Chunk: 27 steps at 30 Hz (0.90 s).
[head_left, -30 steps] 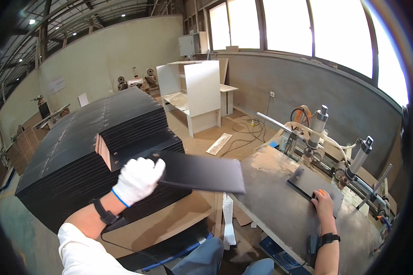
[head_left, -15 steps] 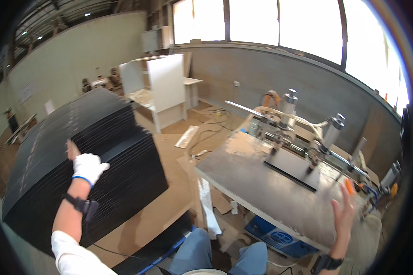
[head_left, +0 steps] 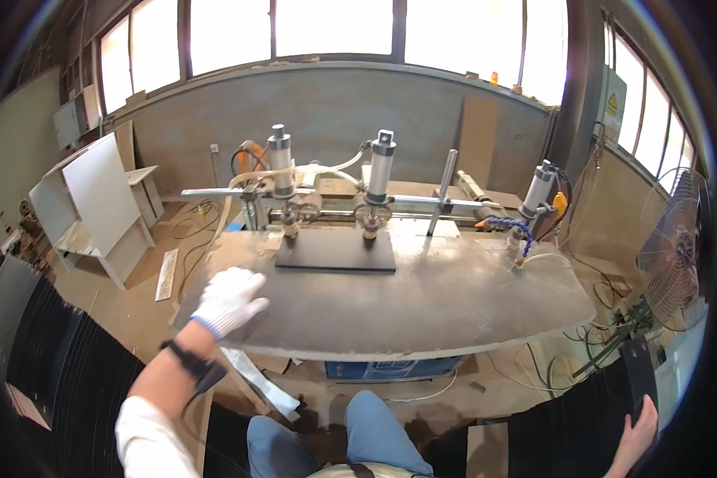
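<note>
My left hand [head_left: 229, 301], in a white knit glove, hovers over the left front of the metal worktable [head_left: 470, 307]. Its fingers are stretched out, thumb apart, holding nothing. A black panel [head_left: 334, 253] lies flat on the table under two upright metal cylinders [head_left: 381, 167]. At the far lower right, my bare right hand [head_left: 639, 430] is at the near end of another dark panel [head_left: 637, 370], with thumb and fingers on either side of it. That panel rests over a stack of black panels [head_left: 566, 406].
More black panels [head_left: 80, 366] are stacked at the left. A third cylinder [head_left: 538, 190] with a blue coiled hose [head_left: 518, 227] stands at the table's right end. A wire-caged fan [head_left: 677, 251] is at far right. White cabinet panels [head_left: 103, 191] stand at back left; cables lie on the floor.
The view has swung right, from the left stack to the worktable. My left hand has left the left stack and is over the table. My right hand has moved to the right-hand stack.
</note>
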### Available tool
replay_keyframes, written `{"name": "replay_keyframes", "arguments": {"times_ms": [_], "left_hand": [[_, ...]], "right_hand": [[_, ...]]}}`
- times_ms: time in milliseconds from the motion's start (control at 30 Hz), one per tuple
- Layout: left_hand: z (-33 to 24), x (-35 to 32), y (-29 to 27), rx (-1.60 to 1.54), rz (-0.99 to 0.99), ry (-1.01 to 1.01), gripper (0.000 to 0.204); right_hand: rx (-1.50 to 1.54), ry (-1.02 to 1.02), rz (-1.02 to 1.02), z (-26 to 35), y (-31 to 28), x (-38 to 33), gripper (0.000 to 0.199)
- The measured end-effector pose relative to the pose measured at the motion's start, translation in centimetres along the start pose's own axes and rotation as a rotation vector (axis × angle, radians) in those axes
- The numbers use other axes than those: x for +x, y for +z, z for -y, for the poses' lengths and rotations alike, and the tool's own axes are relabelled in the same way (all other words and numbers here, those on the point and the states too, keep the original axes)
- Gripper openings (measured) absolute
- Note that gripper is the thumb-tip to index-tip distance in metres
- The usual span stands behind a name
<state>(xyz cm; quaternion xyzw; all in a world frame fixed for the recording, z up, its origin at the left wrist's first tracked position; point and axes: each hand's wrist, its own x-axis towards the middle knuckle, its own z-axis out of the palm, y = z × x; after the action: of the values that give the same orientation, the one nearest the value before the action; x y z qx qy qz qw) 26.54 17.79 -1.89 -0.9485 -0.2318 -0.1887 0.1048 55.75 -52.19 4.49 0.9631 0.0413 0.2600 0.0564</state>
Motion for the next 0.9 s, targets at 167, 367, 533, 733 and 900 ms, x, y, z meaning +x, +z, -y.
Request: {"name": "replay_keyframes", "arguments": {"times_ms": [167,367,533,733,900], "left_hand": [[-1.8,10.6,8.9,-0.092,0.244,-0.223,0.046],[-2.1,12.0,10.5,-0.044,0.241,-0.369,0.059],[-4.5,9.0,7.7,-0.093,0.221,-0.264,0.057],[-7.0,-5.3,0.4,-0.030,0.218,-0.185,0.077],[-4.1,-13.7,-5.8,0.259,0.271,-0.236,0.044]], "right_hand": [[0.360,-0.366,-0.219,10.1,1.2,3.1,0.052],[0.738,-0.972,-0.281,28.2,2.0,9.8,0.041],[0.926,-1.170,-0.236,43.7,5.1,11.0,0.035],[0.865,-1.288,-0.087,56.4,9.4,8.2,0.035],[0.837,-1.400,0.050,63.1,11.8,6.4,0.043]]}}
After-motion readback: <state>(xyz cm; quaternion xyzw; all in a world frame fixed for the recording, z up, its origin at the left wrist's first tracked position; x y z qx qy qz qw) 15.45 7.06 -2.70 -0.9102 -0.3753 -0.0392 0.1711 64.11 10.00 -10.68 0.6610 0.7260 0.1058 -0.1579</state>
